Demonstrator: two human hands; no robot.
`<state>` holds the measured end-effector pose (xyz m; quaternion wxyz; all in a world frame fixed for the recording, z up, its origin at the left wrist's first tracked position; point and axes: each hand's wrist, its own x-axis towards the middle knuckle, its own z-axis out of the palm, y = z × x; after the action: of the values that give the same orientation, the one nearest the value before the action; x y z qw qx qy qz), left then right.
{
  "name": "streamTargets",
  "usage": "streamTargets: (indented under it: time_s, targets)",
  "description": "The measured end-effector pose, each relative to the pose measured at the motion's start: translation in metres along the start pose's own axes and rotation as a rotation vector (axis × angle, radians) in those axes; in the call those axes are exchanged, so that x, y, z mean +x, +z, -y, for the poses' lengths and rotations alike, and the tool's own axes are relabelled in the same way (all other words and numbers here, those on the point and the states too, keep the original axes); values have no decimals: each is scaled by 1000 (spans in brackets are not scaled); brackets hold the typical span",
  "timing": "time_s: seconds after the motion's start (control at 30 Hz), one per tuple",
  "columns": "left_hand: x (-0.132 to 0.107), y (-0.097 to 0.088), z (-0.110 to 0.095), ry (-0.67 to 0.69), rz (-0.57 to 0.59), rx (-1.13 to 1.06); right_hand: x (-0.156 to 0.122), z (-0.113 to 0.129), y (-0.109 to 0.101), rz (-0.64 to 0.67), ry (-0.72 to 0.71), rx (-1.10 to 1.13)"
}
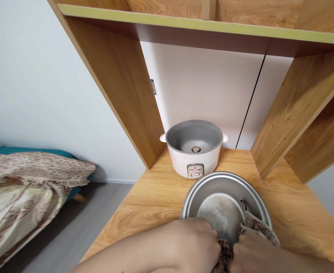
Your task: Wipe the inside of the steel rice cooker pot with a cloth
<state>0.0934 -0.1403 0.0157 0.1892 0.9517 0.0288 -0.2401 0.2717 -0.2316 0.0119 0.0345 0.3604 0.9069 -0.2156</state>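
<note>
My left hand [195, 242] is closed on a brown-and-white patterned cloth [259, 224], at the near side of a round grey metal pot [220, 212]. Beside it my right hand [253, 252] is also closed on the cloth, and the two fists nearly touch. A corner of the cloth with a small dark loop lies over the pot's right rim. The fingertips of both hands are hidden under the knuckles. Behind the pot stands a white rice cooker [181, 163], lidless, its grey inside showing a round metal button.
The wooden desk top [144, 204] carries the pot and cooker. Upright wooden panels [116, 87] flank them, and a shelf with a yellow-green edge [167, 22] runs overhead. On the left, a sofa or bed [70, 189] has a fringed patterned throw [36, 167] over it.
</note>
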Motion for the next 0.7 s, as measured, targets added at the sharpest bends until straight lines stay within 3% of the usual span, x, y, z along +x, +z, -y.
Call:
streamTargets:
  time_s: [0.23,0.43,0.7]
  targets:
    - [-4,-12,-7,-52,96,23,5,-4,-8,132,-46,26]
    - [-1,-8,-5,-37,95,17,4,-13,-5,265,-12,52]
    - [1,2,3,15,58,42,-2,-6,-13,136,-65,141]
